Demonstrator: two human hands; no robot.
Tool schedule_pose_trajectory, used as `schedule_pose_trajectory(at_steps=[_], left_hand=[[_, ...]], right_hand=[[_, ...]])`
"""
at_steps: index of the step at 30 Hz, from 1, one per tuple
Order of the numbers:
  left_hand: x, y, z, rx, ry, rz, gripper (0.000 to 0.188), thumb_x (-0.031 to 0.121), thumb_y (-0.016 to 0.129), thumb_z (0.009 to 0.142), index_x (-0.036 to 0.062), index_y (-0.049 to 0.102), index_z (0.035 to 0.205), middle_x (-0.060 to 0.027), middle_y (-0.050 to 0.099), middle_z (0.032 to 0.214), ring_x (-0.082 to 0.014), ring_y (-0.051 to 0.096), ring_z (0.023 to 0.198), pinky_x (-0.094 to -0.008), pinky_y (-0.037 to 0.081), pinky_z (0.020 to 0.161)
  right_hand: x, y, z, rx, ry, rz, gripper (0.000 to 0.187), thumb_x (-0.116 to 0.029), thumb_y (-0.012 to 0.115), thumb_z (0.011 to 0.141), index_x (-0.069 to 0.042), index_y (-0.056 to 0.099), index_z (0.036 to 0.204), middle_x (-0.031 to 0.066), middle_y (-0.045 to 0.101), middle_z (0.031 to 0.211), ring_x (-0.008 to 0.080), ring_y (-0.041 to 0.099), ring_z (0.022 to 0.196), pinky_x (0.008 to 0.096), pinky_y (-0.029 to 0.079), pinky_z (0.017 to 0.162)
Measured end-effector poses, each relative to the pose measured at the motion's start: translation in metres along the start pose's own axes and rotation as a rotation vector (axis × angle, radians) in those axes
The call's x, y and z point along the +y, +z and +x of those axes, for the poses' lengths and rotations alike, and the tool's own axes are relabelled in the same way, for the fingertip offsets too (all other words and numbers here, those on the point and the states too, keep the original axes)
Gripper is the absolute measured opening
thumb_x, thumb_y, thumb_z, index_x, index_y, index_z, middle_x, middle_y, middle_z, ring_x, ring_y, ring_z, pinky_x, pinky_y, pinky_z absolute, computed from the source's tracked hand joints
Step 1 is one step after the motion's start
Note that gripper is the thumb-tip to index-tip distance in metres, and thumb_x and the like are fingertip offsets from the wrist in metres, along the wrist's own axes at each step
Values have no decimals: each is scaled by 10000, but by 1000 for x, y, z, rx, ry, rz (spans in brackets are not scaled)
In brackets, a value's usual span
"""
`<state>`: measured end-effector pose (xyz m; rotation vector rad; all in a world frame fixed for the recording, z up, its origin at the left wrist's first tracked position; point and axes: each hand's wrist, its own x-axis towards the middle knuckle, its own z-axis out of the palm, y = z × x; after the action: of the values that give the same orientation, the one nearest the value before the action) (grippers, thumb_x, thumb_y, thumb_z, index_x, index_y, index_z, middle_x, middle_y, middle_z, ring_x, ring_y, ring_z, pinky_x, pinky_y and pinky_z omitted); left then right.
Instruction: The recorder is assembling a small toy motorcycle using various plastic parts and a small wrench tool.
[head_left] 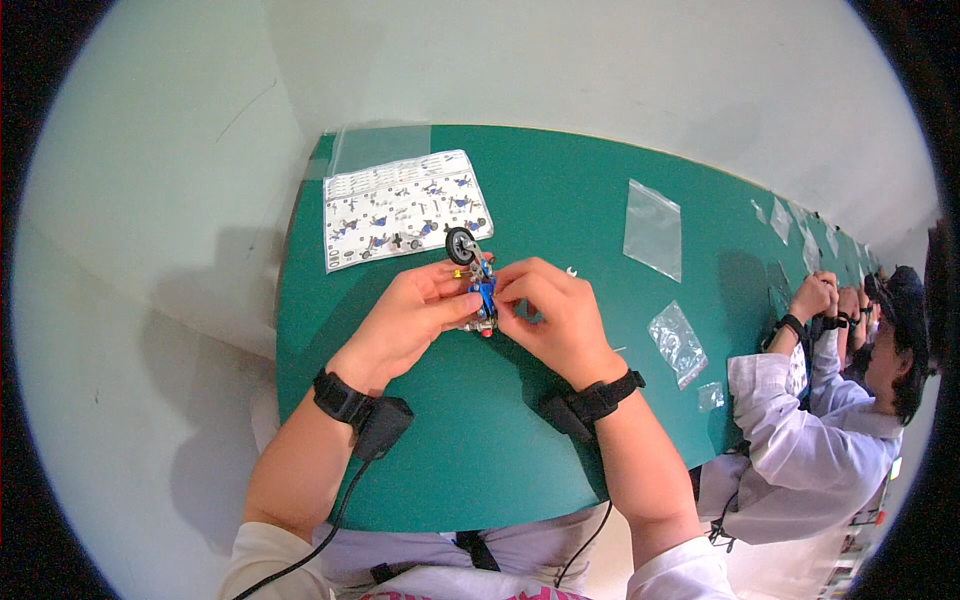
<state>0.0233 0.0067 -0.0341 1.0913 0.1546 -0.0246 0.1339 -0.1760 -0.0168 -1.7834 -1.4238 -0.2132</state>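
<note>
A small model motorcycle [482,295] with a blue body, silver metal parts and a black wheel stands out between my hands, above the green table. My left hand [412,308] is closed round its left side, thumb lying across the blue part. Its black wheel [461,246] points away from me, near a printed instruction sheet [400,215]. On the other side my right hand [556,312] has its thumb and fingertips pinched together against the model. Whether those fingertips hold a small part is hidden. A tiny yellow piece [457,273] shows by my left fingers.
Clear plastic bags [653,230] lie on the green table [440,450], with a crumpled bag [678,343] and a smaller one [710,397] nearer. A small silver wrench-like piece [571,272] is beyond my right hand. A co-worker [815,440] sits at the right. Walls border the table.
</note>
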Motion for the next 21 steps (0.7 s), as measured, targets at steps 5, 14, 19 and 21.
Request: schedule_pose_trajectory(at_steps=[5, 14, 19, 21], left_hand=[[1, -2, -3, -57, 32, -15, 526, 7, 613, 996, 28, 475, 1503, -99, 661, 1318, -181, 648, 1182, -338, 534, 1004], [-1, -2, -1, -61, 53, -5, 496, -22, 614, 990, -13, 495, 1471, -114, 669, 1323, -170, 643, 1185, -333, 532, 1003], [-3, -3, 0, -45, 113, 82, 490, -38, 629, 974, -26, 518, 1451, -119, 667, 1328, -164, 636, 1199, -329, 517, 1027], [-3, -2, 0, -49, 148, 116, 490, -42, 635, 969, -29, 524, 1446, -122, 668, 1326, -164, 635, 1203, -326, 513, 1033]], right_hand=[[-1, 0, 1, 59, 188, 266, 168, -22, 761, 816, -66, 688, 961, 64, 727, 995, 189, 725, 834, 296, 572, 668], [-1, 1, -2, 42, 265, 369, 154, -13, 754, 836, -63, 730, 980, 63, 750, 975, 163, 726, 832, 272, 569, 650], [-3, -3, 0, 30, 135, 220, 202, 8, 765, 830, -62, 724, 1015, 79, 745, 972, 199, 732, 823, 302, 584, 652], [-3, -4, 1, 26, 132, 191, 219, 12, 771, 824, -62, 725, 1025, 78, 746, 973, 201, 735, 829, 301, 585, 656]])
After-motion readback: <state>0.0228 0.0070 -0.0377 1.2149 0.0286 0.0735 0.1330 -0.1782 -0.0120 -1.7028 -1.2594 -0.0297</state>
